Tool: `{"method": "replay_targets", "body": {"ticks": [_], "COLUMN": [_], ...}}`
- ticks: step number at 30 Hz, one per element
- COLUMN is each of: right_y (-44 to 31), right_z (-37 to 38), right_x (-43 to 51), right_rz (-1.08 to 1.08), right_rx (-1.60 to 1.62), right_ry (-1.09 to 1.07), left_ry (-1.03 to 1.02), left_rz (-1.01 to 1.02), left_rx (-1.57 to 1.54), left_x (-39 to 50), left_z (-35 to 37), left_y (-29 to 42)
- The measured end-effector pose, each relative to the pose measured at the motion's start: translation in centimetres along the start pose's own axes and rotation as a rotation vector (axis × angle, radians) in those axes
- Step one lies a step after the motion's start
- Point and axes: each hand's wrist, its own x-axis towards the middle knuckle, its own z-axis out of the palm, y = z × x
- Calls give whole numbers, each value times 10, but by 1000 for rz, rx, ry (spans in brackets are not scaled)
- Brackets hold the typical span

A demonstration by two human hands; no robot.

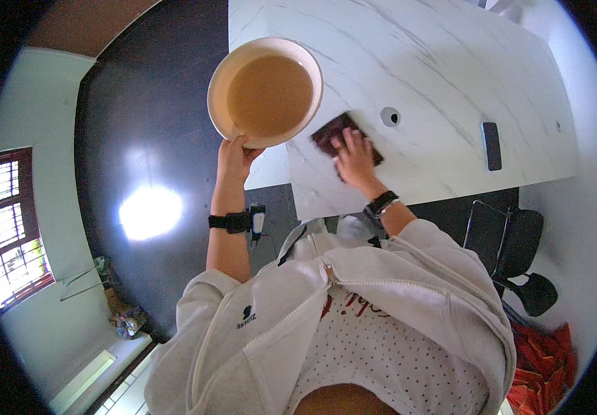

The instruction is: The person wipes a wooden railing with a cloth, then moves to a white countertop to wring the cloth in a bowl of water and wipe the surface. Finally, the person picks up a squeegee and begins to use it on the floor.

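Note:
My left hand (235, 158) grips the near rim of a wide cream bowl (219, 111). Cloudy brownish liquid (271, 96) fills much of the bowl, which is held over the left edge of a white marble-patterned table (433, 67). On the tabletop, my right hand (355, 161) presses a dark maroon folded cloth (333, 132) with its fingers spread over it. Hand and cloth are slightly blurred, and the cloth's underside is hidden. Just right of the cloth is a round cable hole (390, 117) with a pale rim.
A dark smartphone (492, 147) lies toward the table's right end. Below that end stands a black chair (519, 238) with a metal frame, near red fabric (542, 365). The dark floor (148, 114) stretches left to a wall with a barred window (13, 223).

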Motion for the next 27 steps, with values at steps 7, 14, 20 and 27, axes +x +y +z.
{"method": "replay_targets", "body": {"ticks": [7, 14, 20, 27], "right_y": [47, -38, -41, 91], "right_z": [-2, 20, 12, -5], "right_x": [108, 142, 35, 157], "right_rz": [389, -36, -258, 429], "right_rx": [-7, -15, 125, -79], "right_ry": [87, 102, 21, 146], "left_ry": [-29, -15, -15, -14], "left_rz": [42, -8, -20, -34], "left_rx": [97, 186, 79, 63], "left_x": [-5, 3, 6, 4], "left_z": [-32, -47, -54, -56], "left_y": [18, 19, 17, 17]}}
